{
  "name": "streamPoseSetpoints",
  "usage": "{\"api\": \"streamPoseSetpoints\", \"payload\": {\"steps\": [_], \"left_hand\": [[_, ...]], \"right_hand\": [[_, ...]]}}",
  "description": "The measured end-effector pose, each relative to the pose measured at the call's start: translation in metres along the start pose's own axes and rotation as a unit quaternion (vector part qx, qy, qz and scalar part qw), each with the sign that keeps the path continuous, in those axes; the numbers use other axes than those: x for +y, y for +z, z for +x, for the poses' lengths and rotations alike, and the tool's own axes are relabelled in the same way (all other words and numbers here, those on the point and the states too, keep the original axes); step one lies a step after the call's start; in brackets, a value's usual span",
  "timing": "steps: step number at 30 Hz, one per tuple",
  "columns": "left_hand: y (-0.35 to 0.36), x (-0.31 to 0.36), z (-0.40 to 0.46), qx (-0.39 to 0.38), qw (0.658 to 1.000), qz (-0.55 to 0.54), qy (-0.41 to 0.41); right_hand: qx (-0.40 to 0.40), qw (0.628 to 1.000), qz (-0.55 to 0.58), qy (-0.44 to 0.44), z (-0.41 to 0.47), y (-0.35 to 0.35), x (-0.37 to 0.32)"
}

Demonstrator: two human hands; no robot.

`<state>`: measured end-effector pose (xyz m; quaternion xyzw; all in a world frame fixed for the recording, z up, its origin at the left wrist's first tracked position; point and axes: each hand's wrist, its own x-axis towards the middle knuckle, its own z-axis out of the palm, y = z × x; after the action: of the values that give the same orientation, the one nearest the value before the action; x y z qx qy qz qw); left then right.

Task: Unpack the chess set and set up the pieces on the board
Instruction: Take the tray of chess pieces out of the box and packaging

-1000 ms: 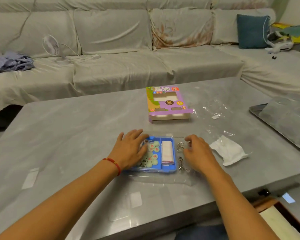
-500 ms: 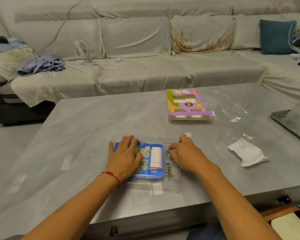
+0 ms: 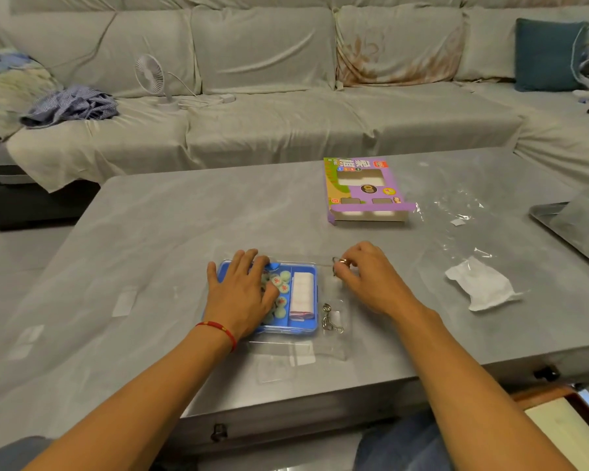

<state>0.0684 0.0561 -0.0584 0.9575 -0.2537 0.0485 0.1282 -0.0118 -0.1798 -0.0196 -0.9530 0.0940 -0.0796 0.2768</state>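
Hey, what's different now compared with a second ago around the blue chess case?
The right hand has lifted off the clear wrapper and now pinches a metal ring near the case's far right corner. The left hand still rests flat on the blue chess case; the purple box and white packet stayed put.

A grey marbled table (image 3: 170, 232) carries a blue case (image 3: 312, 302) of pale round pieces near its front edge, sitting on a clear plastic sleeve (image 3: 334, 348). A purple box (image 3: 364, 188) lies toward the back edge. Crumpled clear wrap (image 3: 459, 205) and a white packet (image 3: 480, 287) lie toward the right edge, where a metal tray (image 3: 572, 226) rests.
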Motion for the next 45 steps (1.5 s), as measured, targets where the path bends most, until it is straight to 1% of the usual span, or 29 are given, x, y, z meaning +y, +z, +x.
{"api": "streamPoseSetpoints", "payload": {"steps": [1, 2, 3, 4, 6, 7, 8, 11, 13, 20, 24, 26, 28, 29, 30, 31, 32, 34, 36, 38, 40, 42, 43, 45], "left_hand": [[0.0, 0.001, -0.001, 0.006, 1.0, 0.0, -0.005], [0.001, 0.002, -0.002, 0.011, 1.0, 0.002, -0.013], [0.002, 0.004, -0.003, 0.014, 1.0, 0.006, -0.021], [0.004, 0.006, -0.004, 0.015, 0.999, 0.011, -0.029], [0.008, 0.009, -0.004, 0.021, 0.999, 0.019, -0.046], [0.009, 0.01, -0.004, 0.024, 0.998, 0.022, -0.052], [0.01, 0.011, -0.003, 0.026, 0.998, 0.025, -0.058], [0.01, 0.011, -0.003, 0.023, 0.998, 0.027, -0.059], [0.009, 0.011, -0.003, 0.022, 0.998, 0.026, -0.058], [0.008, 0.012, -0.003, 0.017, 0.998, 0.027, -0.061], [0.009, 0.012, -0.002, 0.013, 0.998, 0.03, -0.06], [0.009, 0.012, -0.001, 0.011, 0.998, 0.032, -0.058], [0.01, 0.011, -0.001, 0.006, 0.998, 0.036, -0.058], [0.011, 0.011, 0.0, 0.006, 0.998, 0.036, -0.057], [0.011, 0.012, 0.0, 0.006, 0.998, 0.036, -0.057], [0.011, 0.014, 0.001, 0.005, 0.998, 0.038, -0.057], [0.009, 0.017, 0.003, 0.002, 0.997, 0.042, -0.059], [0.003, 0.027, 0.011, 0.003, 0.997, 0.047, -0.065], [-0.001, 0.04, 0.026, 0.03, 0.997, 0.058, -0.044], [0.0, 0.055, 0.05, 0.066, 0.997, 0.034, 0.014], [0.005, 0.074, 0.083, 0.067, 0.993, -0.065, 0.07], [0.011, 0.092, 0.119, 0.032, 0.984, -0.142, 0.105], [0.015, 0.099, 0.138, 0.013, 0.982, -0.149, 0.115], [0.025, 0.103, 0.174, -0.046, 0.985, -0.132, 0.101]], "right_hand": [[0.028, 0.999, 0.028, -0.009, -0.003, -0.006, -0.002], [0.04, 0.997, 0.058, -0.015, -0.007, -0.014, -0.004], [0.031, 0.996, 0.075, -0.024, -0.013, -0.02, -0.006], [0.004, 0.997, 0.071, -0.029, -0.02, -0.025, -0.008], [-0.086, 0.996, 0.015, -0.021, -0.033, -0.026, -0.012], [-0.118, 0.993, -0.021, -0.012, -0.037, -0.023, -0.012], [-0.132, 0.99, -0.056, -0.006, -0.038, -0.019, -0.012], [-0.122, 0.983, -0.138, -0.011, -0.036, -0.008, -0.012], [-0.124, 0.979, -0.16, -0.011, -0.035, 0.0, -0.015], [-0.148, 0.986, -0.043, 0.058, -0.034, 0.01, -0.019], [-0.172, 0.983, -0.028, 0.061, -0.034, 0.006, -0.021], [-0.142, 0.986, 0.033, 0.075, -0.032, -0.005, -0.018], [-0.058, 0.988, 0.101, 0.102, -0.019, -0.023, -0.008], [-0.008, 0.989, 0.102, 0.111, -0.008, -0.032, 0.0], [0.031, 0.989, 0.08, 0.117, 0.004, -0.038, 0.01], [0.053, 0.99, 0.044, 0.124, 0.017, -0.041, 0.021], [0.061, 0.99, -0.001, 0.131, 0.03, -0.041, 0.032], [0.041, 0.987, -0.078, 0.131, 0.054, -0.033, 0.052], [0.014, 0.986, -0.12, 0.113, 0.071, -0.025, 0.064], [-0.011, 0.988, -0.115, 0.099, 0.079, -0.021, 0.071], [-0.018, 0.99, -0.091, 0.107, 0.08, -0.019, 0.076], [0.01, 0.991, -0.056, 0.123, 0.076, -0.015, 0.083], [0.03, 0.991, -0.033, 0.128, 0.072, -0.013, 0.087], [0.065, 0.99, 0.014, 0.122, 0.065, -0.007, 0.093]]}}
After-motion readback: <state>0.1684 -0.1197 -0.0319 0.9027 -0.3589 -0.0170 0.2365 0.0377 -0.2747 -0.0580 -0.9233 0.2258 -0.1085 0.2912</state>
